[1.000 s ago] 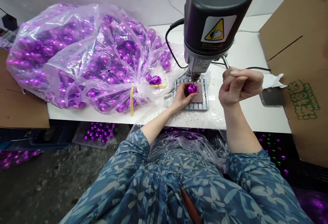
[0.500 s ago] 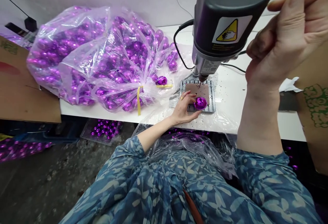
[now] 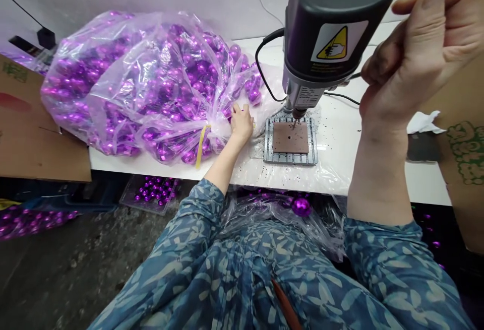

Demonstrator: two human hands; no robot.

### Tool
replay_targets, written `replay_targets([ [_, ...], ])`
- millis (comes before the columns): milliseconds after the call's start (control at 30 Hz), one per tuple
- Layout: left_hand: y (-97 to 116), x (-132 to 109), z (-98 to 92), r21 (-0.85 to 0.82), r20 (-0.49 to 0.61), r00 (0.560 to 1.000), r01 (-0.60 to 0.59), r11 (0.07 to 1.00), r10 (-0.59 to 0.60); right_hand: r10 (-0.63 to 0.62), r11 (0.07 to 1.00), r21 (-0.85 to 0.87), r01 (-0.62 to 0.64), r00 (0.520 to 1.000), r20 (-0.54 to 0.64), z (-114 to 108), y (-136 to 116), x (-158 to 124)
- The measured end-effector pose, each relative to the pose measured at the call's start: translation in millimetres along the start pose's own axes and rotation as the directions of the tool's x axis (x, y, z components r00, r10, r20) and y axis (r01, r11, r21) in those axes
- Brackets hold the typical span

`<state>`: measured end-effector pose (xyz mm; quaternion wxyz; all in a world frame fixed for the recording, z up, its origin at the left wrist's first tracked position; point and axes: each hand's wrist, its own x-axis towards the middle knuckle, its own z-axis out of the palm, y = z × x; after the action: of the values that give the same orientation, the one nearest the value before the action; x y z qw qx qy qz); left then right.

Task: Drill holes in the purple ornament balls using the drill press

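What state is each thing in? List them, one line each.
Drill, bit raised over the brown board
Brown board, flat on the drill's base
Clear bag, filled with purple balls, neck bunched
Bin, holding purple balls
Phone, lying flat
White tissue, crumpled
Left hand, bent beside the bag's neck, grip unclear
Right hand, curled on the drill's lever

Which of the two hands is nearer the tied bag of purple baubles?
Left. The left hand is close beside the gathered neck of the bag of purple baubles; the right hand is raised, over to the right of the drill press.
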<state>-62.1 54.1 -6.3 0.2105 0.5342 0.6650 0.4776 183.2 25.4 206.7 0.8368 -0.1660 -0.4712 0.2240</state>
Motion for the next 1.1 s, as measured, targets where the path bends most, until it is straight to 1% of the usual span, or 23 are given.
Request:
replay_targets([
  [67,9.8,-17.2,3.3,-0.140,0.059,0.996,-0.060,0.988,0.069,0.023,0.999,-0.023,-0.023,1.000,0.016,-0.4,-2.9,0.1],
  [100,15.9,-27.1,6.0,-0.214,0.091,0.993,-0.057,0.975,0.078,0.037,0.999,-0.041,-0.036,0.999,0.028,-0.6,-4.5,0.0],
  [133,22.3,-37.1,9.4,-0.293,0.131,0.989,-0.025,0.956,0.066,0.045,0.997,-0.057,-0.043,0.998,0.037,-0.7,-5.9,-0.2],
  [200,33.5,-54.8,17.7,-0.441,0.231,0.973,0.094,0.893,0.012,0.045,0.996,-0.077,-0.041,0.998,0.044,-0.7,-7.9,-0.8],
  [267,40.8,-67.2,26.1,-0.535,0.325,0.946,0.196,0.822,-0.014,0.031,0.996,-0.079,-0.028,0.999,0.043,-0.8,-8.5,-1.0],
  [300,42.7,-71.0,29.5,-0.557,0.357,0.934,0.220,0.801,-0.008,0.031,0.996,-0.080,-0.028,0.998,0.047,-1.0,-8.4,-0.9],
  [333,43.7,-73.4,32.1,-0.565,0.376,0.927,0.225,0.794,0.005,0.035,0.996,-0.083,-0.031,0.998,0.052,-1.3,-8.2,-0.7],
  [400,43.3,-74.7,34.9,-0.551,0.392,0.919,0.199,0.810,0.041,0.046,0.995,-0.094,-0.040,0.997,0.062,-2.3,-7.7,-0.2],
  [567,33.4,-69.0,36.3,-0.504,0.382,0.919,0.122,0.855,0.094,0.054,0.991,-0.125,-0.045,0.996,0.065,-2.7,-8.8,-1.6],
  [733,21.7,-62.9,42.9,-0.529,0.397,0.911,0.124,0.840,0.115,0.057,0.993,-0.107,-0.051,0.997,0.055,1.9,-12.5,-1.9],
  [900,20.0,-61.6,45.7,-0.512,0.451,0.877,0.105,0.853,0.162,0.138,0.977,-0.176,-0.119,0.986,0.096,9.3,-16.6,8.0],
  [1033,18.9,-64.7,46.2,-0.514,0.484,0.850,0.084,0.854,0.208,0.238,0.953,-0.216,-0.215,0.968,0.086,14.6,-20.8,14.2],
  [1100,17.0,-67.5,47.7,-0.528,0.496,0.836,0.076,0.846,0.235,0.256,0.945,-0.230,-0.231,0.963,0.088,15.9,-22.7,14.5],
])
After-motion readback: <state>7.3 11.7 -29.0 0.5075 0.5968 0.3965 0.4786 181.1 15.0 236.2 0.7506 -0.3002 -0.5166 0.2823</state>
